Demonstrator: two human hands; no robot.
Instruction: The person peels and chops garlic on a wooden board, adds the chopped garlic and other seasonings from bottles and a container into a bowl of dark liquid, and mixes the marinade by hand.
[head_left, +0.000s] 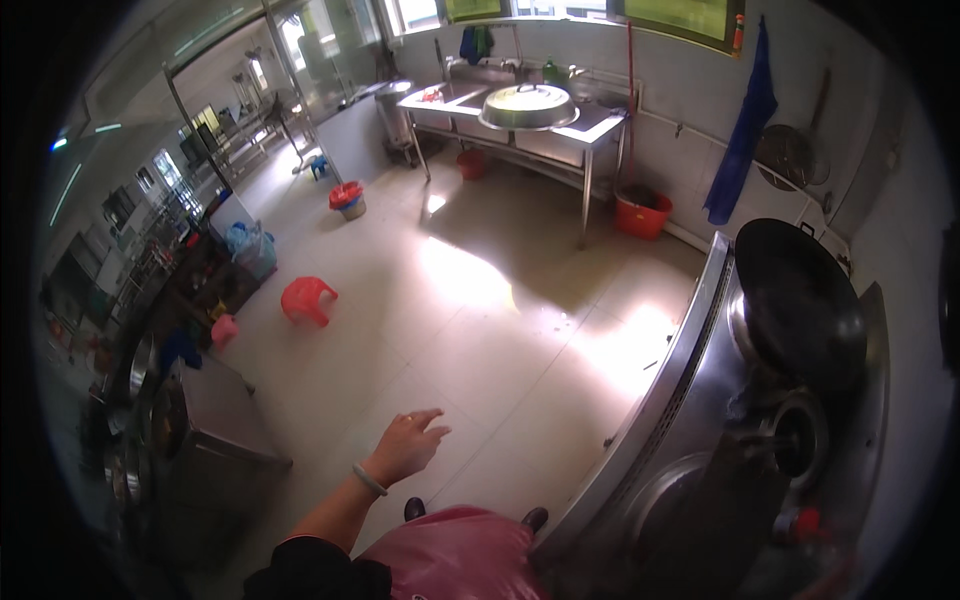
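Note:
My left hand (412, 442) hangs above the tiled floor (480, 367), palm down, with its fingers slightly apart and nothing in them. A pale bangle (369, 480) circles its wrist. Below it show my dark red apron (465, 551) and the tips of my dark shoes. My right hand is out of view. To my right runs a steel cooking range (709, 352), where a large black wok (799, 300) stands tilted up near the wall. A burner opening (799, 442) lies in front of the wok. The range's near end is dark and blurred.
Ahead stands a steel sink unit (551, 146) bearing a large domed metal lid (529, 106). A red bucket (643, 214) sits by its right leg. On the left are a red plastic stool (309, 298), a bin with a red bag (346, 199) and a steel cabinet (225, 397).

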